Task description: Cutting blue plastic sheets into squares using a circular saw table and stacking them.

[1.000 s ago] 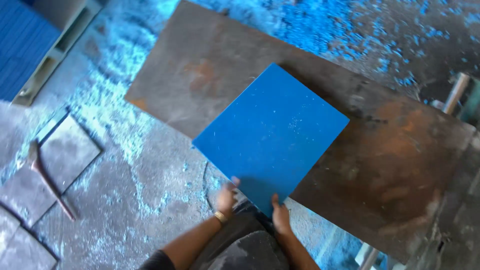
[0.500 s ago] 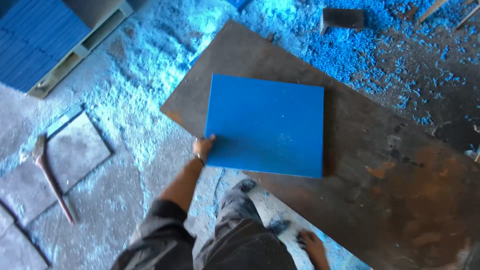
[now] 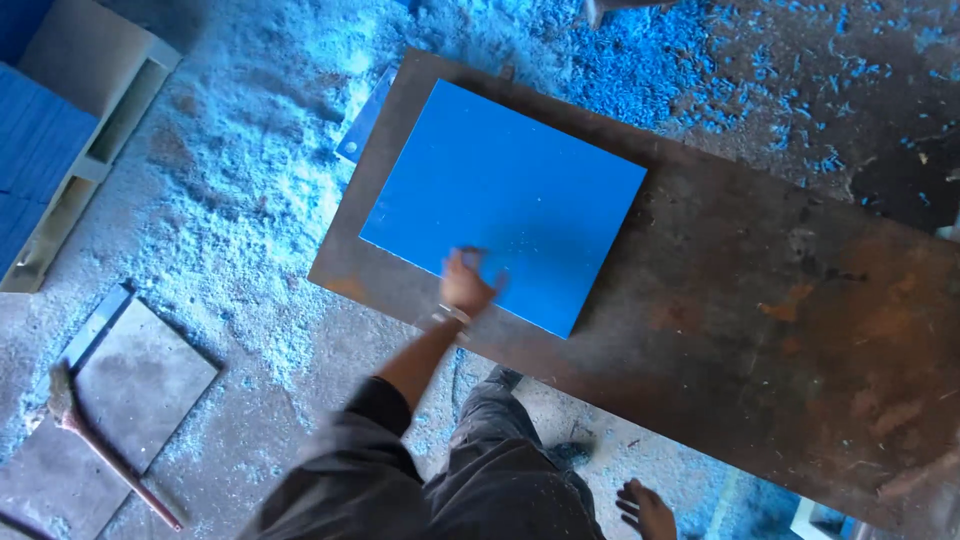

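Observation:
A square blue panel (image 3: pixel 500 195) lies flat on a long rusty metal table (image 3: pixel 760 330), near its left end. My left hand (image 3: pixel 465 282) rests on top of the panel at its near edge, fingers slightly bent and blurred, pressing on it rather than clasping it. My right hand (image 3: pixel 645 510) hangs low beside my leg at the bottom of the view, fingers apart and holding nothing.
Blue shavings (image 3: pixel 660 50) cover the floor beyond the table. A wooden pallet with stacked blue panels (image 3: pixel 35 150) stands at far left. A grey slab (image 3: pixel 135 385) and a long-handled tool (image 3: pixel 105 455) lie on the floor at lower left.
The panel has been turned and slid toward the table's left end. My left hand moved from its corner onto its top near the edge. My right hand let go and dropped.

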